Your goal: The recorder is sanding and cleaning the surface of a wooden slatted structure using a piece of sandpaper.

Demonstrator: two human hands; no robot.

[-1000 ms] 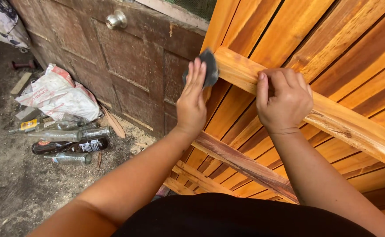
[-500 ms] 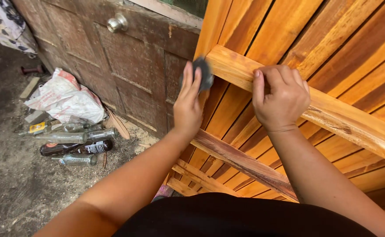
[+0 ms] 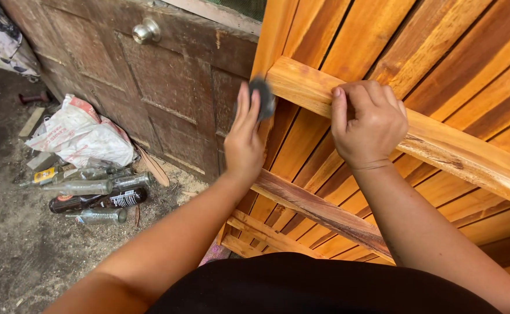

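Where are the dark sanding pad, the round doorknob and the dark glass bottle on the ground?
dark sanding pad (image 3: 263, 97), head view, on its visible upper face.
round doorknob (image 3: 143, 31), head view, on the knob's metal dome.
dark glass bottle (image 3: 95, 200), head view, on its body.

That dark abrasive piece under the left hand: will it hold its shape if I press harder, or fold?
The dark abrasive piece looks thin, so probably floppy; flat fingers of the left hand back it against the wooden rail. Likely light, and grippy rather than slippery.

sack (image 3: 80, 132): crumpled, white with red print, by door foot
bottle labels: yellow (image 3: 45, 175); white on dark bottle (image 3: 125, 199)
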